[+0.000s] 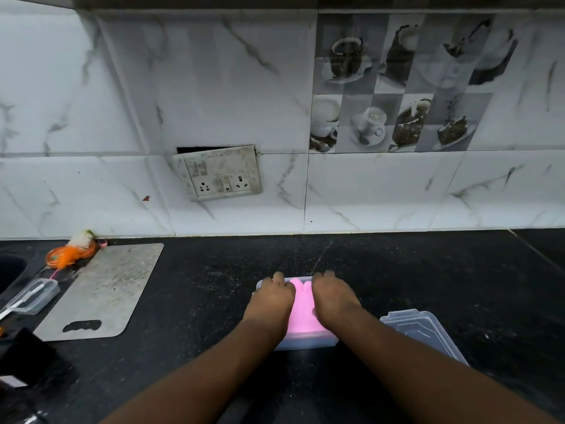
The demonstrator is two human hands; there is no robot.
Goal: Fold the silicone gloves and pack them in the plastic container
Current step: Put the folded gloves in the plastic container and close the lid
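Head view, left hand [270,296] and right hand [333,298] open, palms pressing pink silicone gloves [301,307] into clear plastic container [305,342], lid [425,332] just beside, black desk [198,301]

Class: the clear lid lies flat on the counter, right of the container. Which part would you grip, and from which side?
Probably the lid by its raised rim along the right long edge, pinched from the right and above. It lies flat, so only the rim offers a grip, and the right forearm crowds its left side.
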